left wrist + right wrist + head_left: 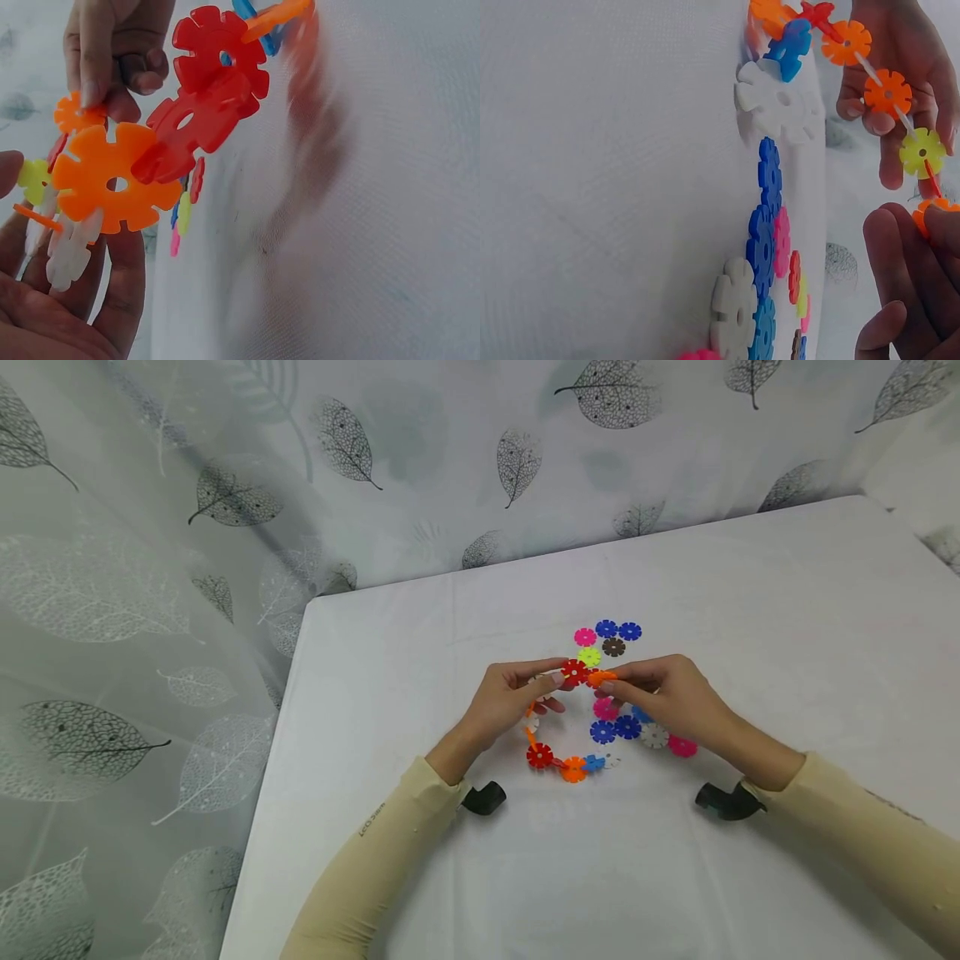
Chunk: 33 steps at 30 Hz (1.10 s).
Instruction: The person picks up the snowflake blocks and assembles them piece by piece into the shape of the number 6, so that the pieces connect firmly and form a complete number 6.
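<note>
A chain of slotted plastic flower discs hangs between both hands above the table. My left hand (516, 689) holds its upper part, thumb near a yellow disc (922, 152) and fingers behind the links. My right hand (667, 693) pinches the orange disc (602, 678) at the chain's end, beside a red disc (574, 672). From the left hand the chain curves down through white and orange discs to a lower red disc (539, 756), another orange disc (573, 769), a light-blue disc (593, 763) and a white disc (784, 99). Fingers partly hide the upper links.
Loose discs lie on the white-covered table (600, 877): pink (585, 637), blue (606, 628), brown (613, 647) and yellow-green (589, 657) beyond the hands. Blue (602, 732), grey-white (654, 736) and pink (682, 746) discs lie below the right hand. A leaf-patterned curtain (420, 435) borders the table.
</note>
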### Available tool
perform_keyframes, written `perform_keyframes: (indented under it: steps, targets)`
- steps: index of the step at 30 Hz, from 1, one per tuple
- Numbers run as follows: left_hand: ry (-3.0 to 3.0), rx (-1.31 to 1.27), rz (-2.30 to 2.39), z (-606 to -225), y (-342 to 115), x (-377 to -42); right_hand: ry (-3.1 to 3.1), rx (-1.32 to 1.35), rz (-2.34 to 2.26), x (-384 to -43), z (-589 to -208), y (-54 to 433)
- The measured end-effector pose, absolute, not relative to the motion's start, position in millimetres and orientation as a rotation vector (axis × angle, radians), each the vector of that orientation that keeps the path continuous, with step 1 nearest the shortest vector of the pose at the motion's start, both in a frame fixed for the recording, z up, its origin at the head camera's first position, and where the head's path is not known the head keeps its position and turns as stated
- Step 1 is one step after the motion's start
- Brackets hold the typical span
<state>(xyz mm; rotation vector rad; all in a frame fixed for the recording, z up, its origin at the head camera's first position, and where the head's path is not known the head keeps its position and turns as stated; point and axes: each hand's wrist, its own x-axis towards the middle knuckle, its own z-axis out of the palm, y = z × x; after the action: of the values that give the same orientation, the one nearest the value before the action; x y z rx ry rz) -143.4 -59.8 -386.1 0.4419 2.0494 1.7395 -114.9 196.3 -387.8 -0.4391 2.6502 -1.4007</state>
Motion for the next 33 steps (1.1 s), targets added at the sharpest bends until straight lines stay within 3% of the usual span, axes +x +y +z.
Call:
perform_keyframes:
  steps: [33]
  targets:
    - [2.029,0.56,1.722,-396.6,-60.4,-143.4,2.447,-0.445,-1.602,-112.0,-398.5,196.2]
